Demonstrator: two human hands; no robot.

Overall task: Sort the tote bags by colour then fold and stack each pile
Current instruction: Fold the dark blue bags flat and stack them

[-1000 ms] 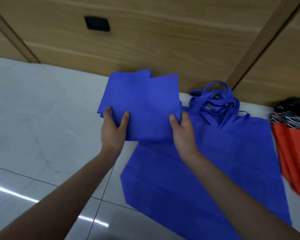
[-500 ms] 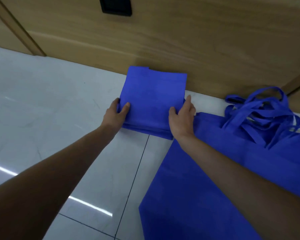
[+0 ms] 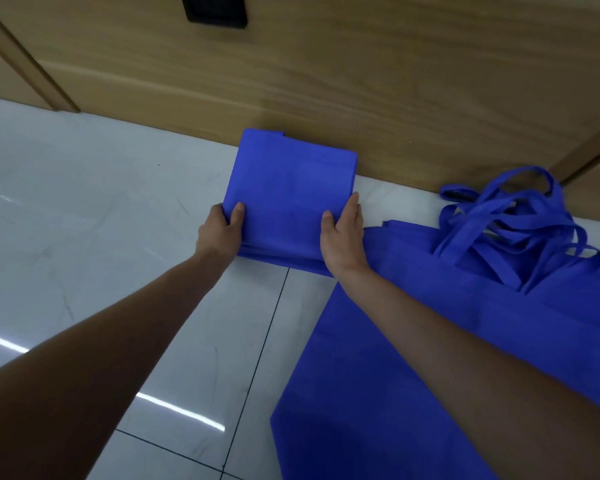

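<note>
In your head view, you have just put the folded blue bag (image 3: 291,188) down on the folded pile (image 3: 278,259) on the floor (image 3: 101,220) by the wall (image 3: 361,81), so this fold looks done, and your left hand (image 3: 220,233) and right hand (image 3: 343,240) each pinch its sides, thumbs on top.

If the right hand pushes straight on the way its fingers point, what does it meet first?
Most likely the wooden wall panel. The right hand, gripping the folded blue stack at its right edge, points across a strip of bare floor to it; depth is unclear.
</note>
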